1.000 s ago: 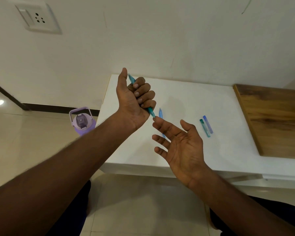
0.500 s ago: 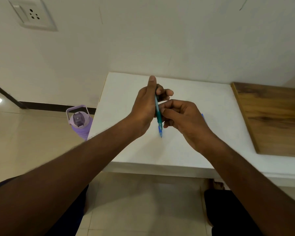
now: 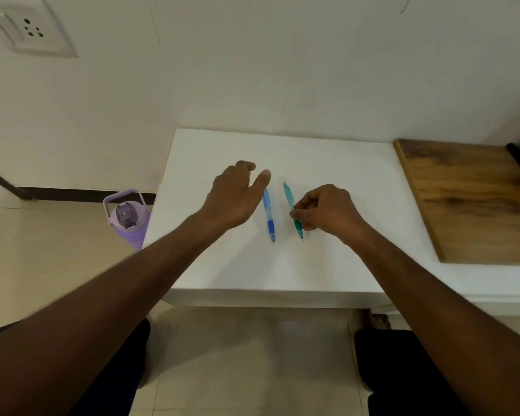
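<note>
Teal pen (image 3: 288, 194) and blue pen (image 3: 267, 212) lie parallel, just apart.

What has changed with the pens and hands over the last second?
The teal pen passed from the left hand, which gripped it upright, to the right hand, which now pinches it down at the white table beside the blue pen. The left hand let go and hovers open. Unchanged: blue pen on the table, purple bottle, wooden board.
</note>
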`<state>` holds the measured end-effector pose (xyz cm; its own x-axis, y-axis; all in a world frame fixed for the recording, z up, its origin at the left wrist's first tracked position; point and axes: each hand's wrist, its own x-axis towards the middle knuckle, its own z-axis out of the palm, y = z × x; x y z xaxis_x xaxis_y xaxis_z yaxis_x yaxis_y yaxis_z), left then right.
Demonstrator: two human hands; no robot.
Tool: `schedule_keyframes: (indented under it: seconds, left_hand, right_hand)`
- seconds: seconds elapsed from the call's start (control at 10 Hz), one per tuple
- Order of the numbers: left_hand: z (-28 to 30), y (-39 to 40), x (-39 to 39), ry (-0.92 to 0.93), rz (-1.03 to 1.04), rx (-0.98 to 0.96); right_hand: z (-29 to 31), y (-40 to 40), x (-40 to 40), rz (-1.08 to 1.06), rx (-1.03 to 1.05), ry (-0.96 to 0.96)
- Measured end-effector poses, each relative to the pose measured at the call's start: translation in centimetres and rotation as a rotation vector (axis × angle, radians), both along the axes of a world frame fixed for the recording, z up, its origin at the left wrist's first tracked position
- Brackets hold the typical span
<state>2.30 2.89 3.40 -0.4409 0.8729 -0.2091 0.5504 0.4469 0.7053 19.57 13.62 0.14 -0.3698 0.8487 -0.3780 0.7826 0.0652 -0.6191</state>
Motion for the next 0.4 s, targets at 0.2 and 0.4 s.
schedule_keyframes:
  seconds: [0.2, 0.4]
  left_hand:
    - [-0.9, 0.2, -1.0, 0.38, -0.176, -0.136]
    - [-2.8, 0.0, -1.2, 0.482, -0.253, -0.176]
  right_hand:
    - [-2.0, -0.2, -1.5, 0.0, 0.072, -0.068]
    - [-2.3, -0.4, -1.5, 0.052, 0.16, -0.127]
